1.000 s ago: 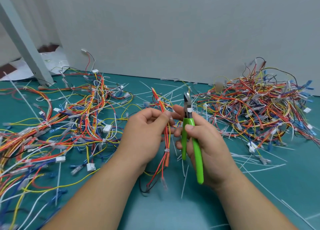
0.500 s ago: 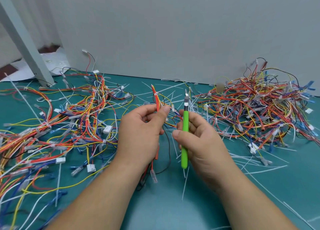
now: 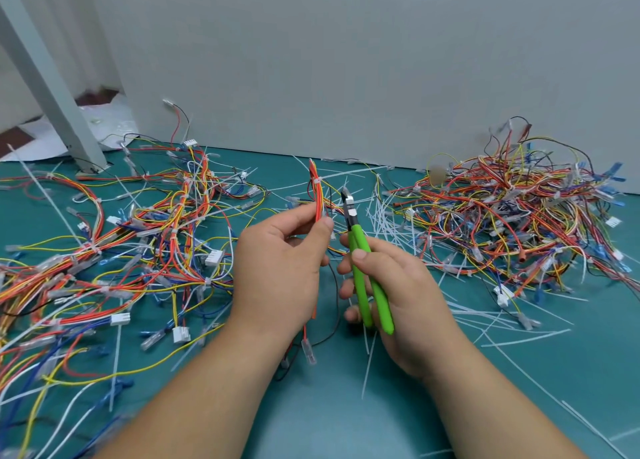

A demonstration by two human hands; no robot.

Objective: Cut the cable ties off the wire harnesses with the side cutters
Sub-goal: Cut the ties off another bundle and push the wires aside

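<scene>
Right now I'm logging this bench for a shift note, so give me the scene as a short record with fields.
left hand: pinches wire harness, held roughly upright
right hand: grips side cutters by the green handles
cutters' position: tip up, right of the harness, not touching it
cable tie: white, on the harness above the fingers
left pile: tangled harnesses
right pile: tangled harnesses
mat: teal, strewn with white tie strips

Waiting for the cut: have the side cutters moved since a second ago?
Yes. The side cutters shifted left, away from the right wire pile, toward the harness.
</scene>
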